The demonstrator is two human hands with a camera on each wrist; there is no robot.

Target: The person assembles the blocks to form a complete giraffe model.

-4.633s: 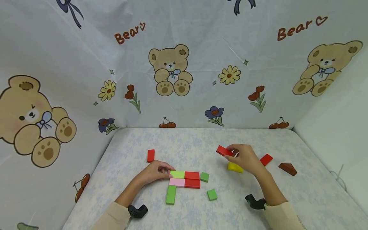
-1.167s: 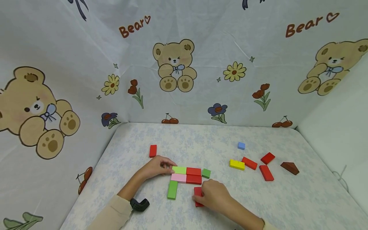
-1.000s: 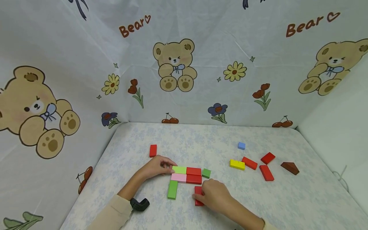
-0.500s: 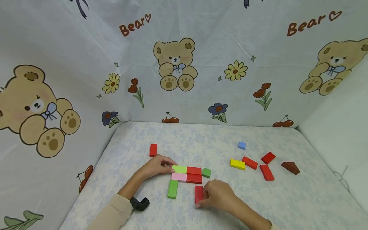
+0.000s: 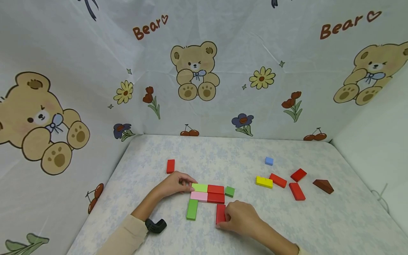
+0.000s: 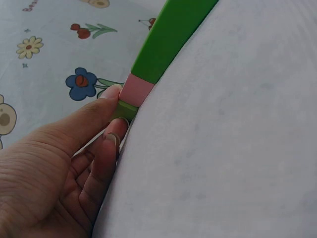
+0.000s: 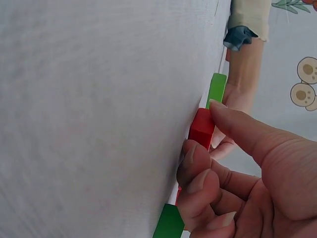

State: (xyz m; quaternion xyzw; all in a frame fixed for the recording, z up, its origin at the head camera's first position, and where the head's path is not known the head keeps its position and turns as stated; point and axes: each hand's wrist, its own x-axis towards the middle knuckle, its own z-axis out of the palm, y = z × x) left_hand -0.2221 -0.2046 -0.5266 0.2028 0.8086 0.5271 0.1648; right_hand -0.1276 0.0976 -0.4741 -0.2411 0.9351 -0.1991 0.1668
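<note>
In the head view, my left hand (image 5: 175,184) pinches the left end of a lime green block (image 5: 199,187); the left wrist view shows thumb and finger on this block. Beside it lie a pink block (image 5: 199,196) and two red blocks, an upper red block (image 5: 215,190) and a lower red block (image 5: 216,198). A green block (image 5: 192,209) points down from the pink one. My right hand (image 5: 243,217) pinches an upright red block (image 5: 220,213) just below the lower red block, thumb at its near end. My right fingers partly hide it.
A small green block (image 5: 229,191) sits right of the rows. A lone red block (image 5: 170,166) lies behind my left hand. Farther right are a blue block (image 5: 269,161), a yellow block (image 5: 264,181), several red blocks (image 5: 297,191) and a brown block (image 5: 323,186).
My right hand has brought a red block from the right, set it below the rows and slid it slightly up toward them. My left hand has kept its place on the lime green block.
</note>
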